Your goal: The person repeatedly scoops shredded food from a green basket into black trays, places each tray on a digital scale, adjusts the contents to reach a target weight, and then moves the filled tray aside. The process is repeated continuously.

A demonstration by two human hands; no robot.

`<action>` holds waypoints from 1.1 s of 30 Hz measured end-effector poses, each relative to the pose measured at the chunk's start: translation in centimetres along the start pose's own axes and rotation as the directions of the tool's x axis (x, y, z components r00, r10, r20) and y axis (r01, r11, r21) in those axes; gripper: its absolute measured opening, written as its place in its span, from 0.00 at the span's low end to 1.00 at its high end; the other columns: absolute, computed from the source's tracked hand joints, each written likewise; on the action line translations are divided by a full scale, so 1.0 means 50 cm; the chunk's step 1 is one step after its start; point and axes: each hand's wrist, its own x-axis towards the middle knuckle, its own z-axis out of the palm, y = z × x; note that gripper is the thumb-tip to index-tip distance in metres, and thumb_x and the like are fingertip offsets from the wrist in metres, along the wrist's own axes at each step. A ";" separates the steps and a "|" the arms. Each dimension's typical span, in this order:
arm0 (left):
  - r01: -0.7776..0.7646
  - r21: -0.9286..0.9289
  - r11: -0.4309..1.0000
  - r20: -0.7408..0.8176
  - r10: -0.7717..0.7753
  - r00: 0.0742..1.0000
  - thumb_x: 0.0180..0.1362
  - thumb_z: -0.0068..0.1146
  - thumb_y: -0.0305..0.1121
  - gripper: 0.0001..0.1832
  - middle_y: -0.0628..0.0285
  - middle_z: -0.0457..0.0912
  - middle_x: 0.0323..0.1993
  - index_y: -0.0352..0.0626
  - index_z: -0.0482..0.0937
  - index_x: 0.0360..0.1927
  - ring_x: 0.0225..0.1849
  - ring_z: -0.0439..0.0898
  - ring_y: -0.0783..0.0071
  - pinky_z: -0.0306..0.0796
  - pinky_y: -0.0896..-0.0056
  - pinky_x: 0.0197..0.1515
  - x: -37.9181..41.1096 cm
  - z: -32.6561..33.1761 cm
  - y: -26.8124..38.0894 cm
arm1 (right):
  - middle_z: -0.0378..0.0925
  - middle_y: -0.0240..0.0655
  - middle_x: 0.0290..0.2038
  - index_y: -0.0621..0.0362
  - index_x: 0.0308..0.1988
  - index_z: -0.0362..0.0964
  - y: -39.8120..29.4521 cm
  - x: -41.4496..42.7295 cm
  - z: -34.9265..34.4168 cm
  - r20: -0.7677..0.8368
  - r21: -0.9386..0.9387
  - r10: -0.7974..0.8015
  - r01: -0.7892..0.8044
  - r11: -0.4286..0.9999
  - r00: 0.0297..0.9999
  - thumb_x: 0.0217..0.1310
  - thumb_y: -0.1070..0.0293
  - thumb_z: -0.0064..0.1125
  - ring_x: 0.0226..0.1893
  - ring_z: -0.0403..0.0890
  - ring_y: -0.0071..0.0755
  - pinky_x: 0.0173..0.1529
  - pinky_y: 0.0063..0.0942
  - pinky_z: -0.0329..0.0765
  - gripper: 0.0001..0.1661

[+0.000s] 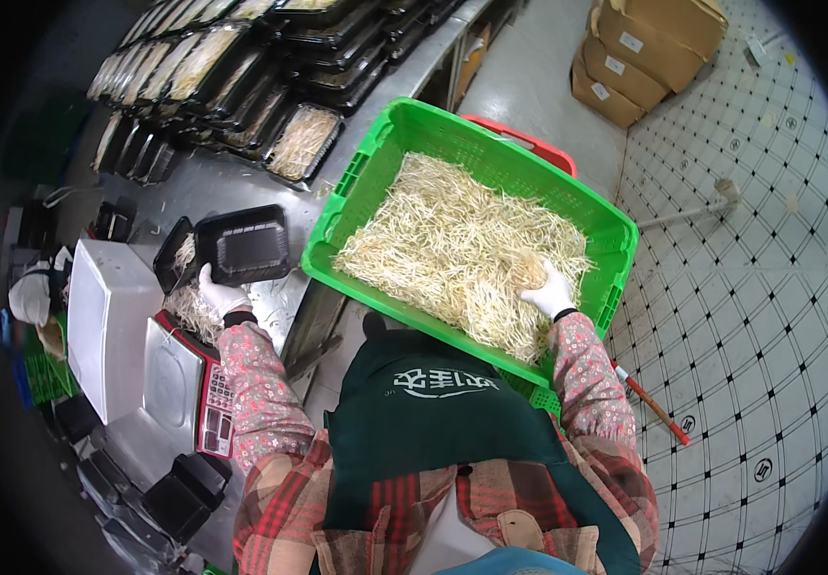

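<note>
My left hand (223,293), in a white glove, grips the near edge of an empty black plastic tray (243,244) above the metal table. Beside that tray, to its left, is another black tray (173,255) with some sprouts in it. In the green plastic crate (414,122) lies a wide bed of bean sprouts (450,237). My gloved right hand (549,289) is at the crate's right side, its fingers closed around a clump of bean sprouts (522,267). Loose sprouts (195,313) lie on the table under my left wrist.
Stacked filled trays (198,68) cover the table's far end. A red digital scale (214,392) and a white box (108,323) stand at left, near several black trays (184,496). Cardboard boxes (644,57) stand at upper right. A red-tipped stick (651,406) lies right of the crate.
</note>
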 end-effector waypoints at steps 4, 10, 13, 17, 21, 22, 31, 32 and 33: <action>-0.253 0.228 0.940 0.089 0.238 0.967 0.60 0.57 0.37 0.20 0.55 0.77 0.51 0.38 0.77 0.54 0.52 0.76 0.64 0.71 0.62 0.57 -0.106 0.084 0.013 | 0.80 0.43 0.52 0.60 0.64 0.65 -0.066 0.015 -0.016 -0.091 0.088 -0.243 0.251 0.964 0.966 0.34 0.68 0.76 0.53 0.81 0.36 0.60 0.30 0.75 0.52; -0.630 0.352 0.692 0.415 0.488 0.768 0.70 0.51 0.35 0.22 0.53 0.72 0.63 0.34 0.69 0.62 0.64 0.69 0.64 0.59 0.63 0.69 -0.267 0.197 0.065 | 0.75 0.49 0.56 0.63 0.64 0.63 -0.424 0.012 0.039 0.034 -0.325 -0.666 0.639 0.698 0.745 0.34 0.64 0.75 0.55 0.78 0.46 0.61 0.35 0.74 0.54; -0.880 0.345 0.326 0.657 0.586 0.475 0.69 0.48 0.32 0.26 0.45 0.63 0.69 0.36 0.64 0.69 0.72 0.59 0.49 0.50 0.53 0.74 -0.304 0.171 0.095 | 0.77 0.50 0.51 0.64 0.62 0.64 -0.607 0.003 0.174 0.200 -0.459 -0.779 0.759 0.461 0.594 0.34 0.63 0.72 0.51 0.79 0.51 0.57 0.39 0.76 0.51; -0.902 0.432 0.021 0.776 0.501 0.383 0.63 0.54 0.37 0.32 0.42 0.54 0.73 0.47 0.63 0.71 0.72 0.54 0.36 0.52 0.47 0.73 -0.291 0.042 0.191 | 0.77 0.44 0.37 0.61 0.52 0.69 -0.868 -0.087 0.398 0.363 -0.434 -0.855 0.879 0.196 0.370 0.37 0.63 0.69 0.41 0.79 0.49 0.45 0.44 0.77 0.37; -0.816 0.522 0.250 0.564 0.617 0.549 0.70 0.47 0.36 0.25 0.47 0.61 0.71 0.46 0.65 0.70 0.72 0.58 0.47 0.53 0.53 0.73 -0.205 -0.156 0.279 | 0.76 0.43 0.35 0.59 0.44 0.68 -1.031 -0.219 0.629 0.377 -0.262 -0.922 0.965 -0.017 0.086 0.38 0.61 0.70 0.38 0.78 0.50 0.42 0.44 0.77 0.31; -0.793 0.497 0.353 0.481 0.649 0.590 0.71 0.45 0.36 0.25 0.49 0.62 0.71 0.45 0.65 0.70 0.73 0.59 0.50 0.52 0.56 0.73 -0.177 -0.206 0.297 | 0.76 0.43 0.35 0.60 0.46 0.68 -1.057 -0.246 0.687 0.418 -0.231 -0.907 0.971 -0.057 0.046 0.38 0.60 0.70 0.38 0.79 0.49 0.42 0.43 0.77 0.33; -0.483 0.835 0.263 0.170 0.713 0.681 0.69 0.50 0.42 0.36 0.41 0.58 0.72 0.36 0.52 0.74 0.75 0.55 0.50 0.47 0.56 0.75 -0.057 -0.554 0.434 | 0.78 0.43 0.37 0.61 0.51 0.70 -1.168 -0.392 1.078 0.687 0.023 -0.671 0.931 -0.365 -0.280 0.44 0.62 0.64 0.40 0.81 0.48 0.45 0.44 0.77 0.32; -0.518 0.855 -0.015 0.357 0.742 0.567 0.67 0.51 0.39 0.37 0.41 0.57 0.72 0.36 0.51 0.74 0.74 0.55 0.47 0.47 0.53 0.75 -0.048 -0.571 0.462 | 0.77 0.43 0.38 0.61 0.50 0.70 -1.159 -0.394 1.096 0.696 0.034 -0.656 0.927 -0.375 -0.291 0.44 0.61 0.65 0.40 0.80 0.48 0.45 0.44 0.77 0.32; -0.646 0.761 0.049 0.447 0.682 0.579 0.67 0.49 0.40 0.36 0.46 0.58 0.73 0.40 0.52 0.75 0.74 0.56 0.48 0.48 0.51 0.74 -0.058 -0.575 0.492 | 0.77 0.43 0.38 0.61 0.50 0.70 -1.154 -0.408 1.112 0.701 0.057 -0.642 0.921 -0.384 -0.311 0.43 0.60 0.65 0.40 0.80 0.48 0.45 0.45 0.77 0.32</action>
